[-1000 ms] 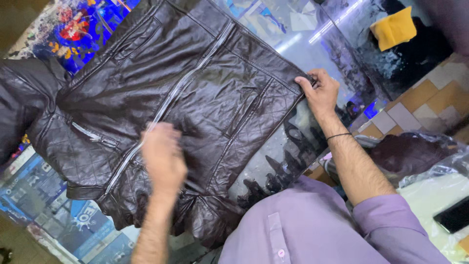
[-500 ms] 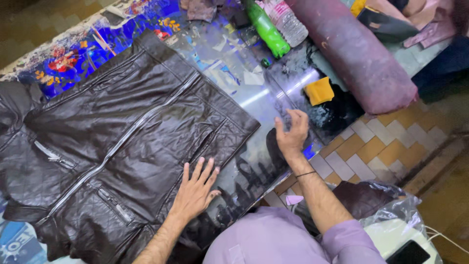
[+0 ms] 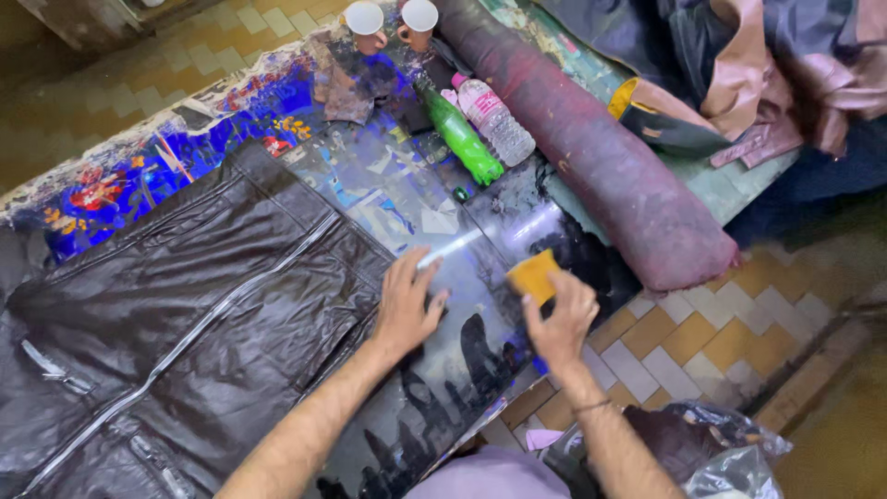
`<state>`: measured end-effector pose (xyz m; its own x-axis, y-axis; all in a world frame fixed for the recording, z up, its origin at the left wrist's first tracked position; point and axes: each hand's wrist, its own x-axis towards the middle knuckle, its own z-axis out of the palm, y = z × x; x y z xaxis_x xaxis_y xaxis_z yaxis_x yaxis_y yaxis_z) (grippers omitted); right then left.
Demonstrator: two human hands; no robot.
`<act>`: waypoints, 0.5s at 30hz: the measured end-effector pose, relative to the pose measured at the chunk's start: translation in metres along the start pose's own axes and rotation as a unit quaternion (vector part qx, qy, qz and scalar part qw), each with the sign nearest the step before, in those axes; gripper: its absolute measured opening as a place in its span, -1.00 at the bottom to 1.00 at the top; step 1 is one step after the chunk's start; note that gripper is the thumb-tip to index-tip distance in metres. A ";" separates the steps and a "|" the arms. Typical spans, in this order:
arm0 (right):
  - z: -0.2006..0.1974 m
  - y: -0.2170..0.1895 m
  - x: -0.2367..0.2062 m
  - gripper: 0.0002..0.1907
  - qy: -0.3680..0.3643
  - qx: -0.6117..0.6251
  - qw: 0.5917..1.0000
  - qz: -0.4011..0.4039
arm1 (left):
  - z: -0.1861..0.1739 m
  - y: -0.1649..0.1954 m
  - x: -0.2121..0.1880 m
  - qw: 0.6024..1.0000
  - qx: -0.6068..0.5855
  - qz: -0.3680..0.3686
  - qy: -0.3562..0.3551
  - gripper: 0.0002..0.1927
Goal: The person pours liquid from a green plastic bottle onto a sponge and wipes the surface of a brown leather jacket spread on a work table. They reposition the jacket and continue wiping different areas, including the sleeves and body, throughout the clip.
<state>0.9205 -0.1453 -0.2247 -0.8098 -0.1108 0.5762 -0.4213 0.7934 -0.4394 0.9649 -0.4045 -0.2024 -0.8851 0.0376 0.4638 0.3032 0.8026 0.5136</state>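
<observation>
Nearest the camera, the right hand (image 3: 559, 323) is seen closed on a yellow sponge (image 3: 534, 275), which is held just above the glossy tabletop (image 3: 480, 370). The left hand (image 3: 407, 305) is laid flat, fingers spread, on the tabletop just beside the edge of the dark leather jacket (image 3: 185, 323). The jacket is spread out to the left of both hands, its zip running diagonally from lower left to upper right; the left hand is the nearer to it. Its lower left part is cut off. Farther off, a green bottle (image 3: 464, 139), a clear bottle (image 3: 494, 118) and a maroon roll (image 3: 610, 166) are seen; what the sponge carries cannot be made out.
</observation>
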 end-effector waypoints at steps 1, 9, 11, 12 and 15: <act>0.001 -0.011 -0.008 -0.38 -0.027 0.011 0.999 -0.020 | 0.009 -0.003 0.035 0.998 -0.032 -0.023 0.039 -0.38; 0.008 -0.037 -0.016 -0.31 -0.022 0.004 0.997 -0.068 | 0.054 -0.027 0.242 0.874 -0.198 -0.427 0.119 -0.05; 0.008 -0.033 -0.012 -0.28 -0.013 0.008 0.997 -0.077 | 0.058 -0.028 0.263 0.847 -0.201 -0.474 0.129 -0.04; 0.008 -0.032 -0.011 -0.27 -0.010 0.014 0.997 -0.080 | 0.058 -0.029 0.272 0.833 -0.202 -0.497 0.133 -0.03; 0.009 -0.030 -0.011 -0.26 -0.006 0.022 0.997 -0.077 | 0.057 -0.030 0.286 0.827 -0.170 -0.523 0.111 -0.03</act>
<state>0.9382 -0.1733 -0.2245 -0.7387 -0.2358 0.6315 -0.5579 0.7397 -0.3764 0.6821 -0.3839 -0.1262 -0.6506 -0.7127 -0.2622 -0.4733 0.1106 0.8739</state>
